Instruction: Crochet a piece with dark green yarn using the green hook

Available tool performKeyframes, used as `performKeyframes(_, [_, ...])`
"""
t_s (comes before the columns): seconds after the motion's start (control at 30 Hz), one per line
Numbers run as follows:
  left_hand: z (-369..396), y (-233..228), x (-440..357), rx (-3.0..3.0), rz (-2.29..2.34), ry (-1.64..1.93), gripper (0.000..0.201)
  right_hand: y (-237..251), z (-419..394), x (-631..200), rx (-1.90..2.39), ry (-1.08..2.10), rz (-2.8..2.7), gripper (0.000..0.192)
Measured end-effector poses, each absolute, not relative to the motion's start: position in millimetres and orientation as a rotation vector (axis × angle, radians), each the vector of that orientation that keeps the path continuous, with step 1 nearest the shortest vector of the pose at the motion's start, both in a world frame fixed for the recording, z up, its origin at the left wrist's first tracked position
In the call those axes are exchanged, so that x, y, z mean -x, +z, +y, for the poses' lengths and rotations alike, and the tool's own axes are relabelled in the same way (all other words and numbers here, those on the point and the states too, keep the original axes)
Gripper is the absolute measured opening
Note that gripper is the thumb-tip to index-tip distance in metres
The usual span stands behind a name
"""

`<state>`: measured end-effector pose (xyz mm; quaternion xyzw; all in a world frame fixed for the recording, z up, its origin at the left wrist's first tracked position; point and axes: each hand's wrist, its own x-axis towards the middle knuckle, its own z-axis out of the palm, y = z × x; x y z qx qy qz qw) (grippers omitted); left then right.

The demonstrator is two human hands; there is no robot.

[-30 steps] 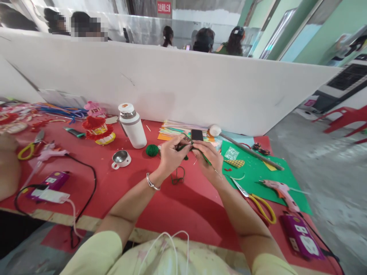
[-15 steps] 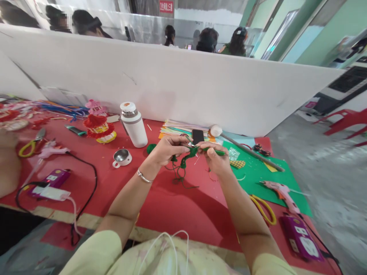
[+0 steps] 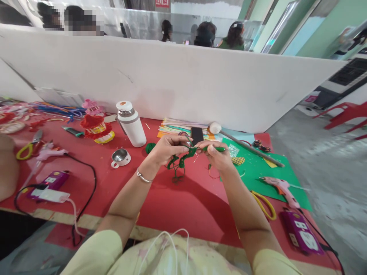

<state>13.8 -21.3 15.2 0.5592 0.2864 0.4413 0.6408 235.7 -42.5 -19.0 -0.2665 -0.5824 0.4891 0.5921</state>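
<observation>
Worktop (image 3: 177, 206) covered in red sheet, cluttered. Far left: yellow-handled scissors (image 3: 25, 148), pink glue gun (image 3: 47, 152), purple power strip (image 3: 48, 181) with black cable looped round it. Next along: fuzzy red-and-yellow craft piece (image 3: 96, 128), small steel cup (image 3: 120, 157), white cylindrical flask (image 3: 131, 123) standing upright near the white partition.

Centre: left hand (image 3: 168, 148) closed, fingertips pinching the green crochet piece (image 3: 180, 160), a knotted, loopy yarn chain that hangs from the fingers just above the worktop. Small green yarn ball (image 3: 149, 147) just behind that hand. Right hand (image 3: 218, 156) closed round the green crochet hook (image 3: 210, 149), thin shaft held roughly level, tip meeting the yarn between both hands.

Behind them: black phone (image 3: 197, 135) on a stack of coloured paper (image 3: 174, 128). Right: flat green sheet (image 3: 266, 177), second pink glue gun (image 3: 279, 186), yellow scissors (image 3: 263, 206), second purple power strip (image 3: 299, 232) at the edge.
</observation>
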Motion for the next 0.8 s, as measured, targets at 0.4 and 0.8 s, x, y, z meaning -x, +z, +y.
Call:
performKeyframes(0.4, [-24.8, 21.0, -17.1, -1.295, 0.687, 1.038, 0.032, -18.3, -42.8, -233.4, 0.651, 1.127, -1.321, 0.029])
performKeyframes(0.8, [-22.9, 18.4, -17.3, -1.255, 0.691, 1.029, 0.035, -20.2, -40.8, -234.8, 0.672, 1.102, -1.317, 0.033])
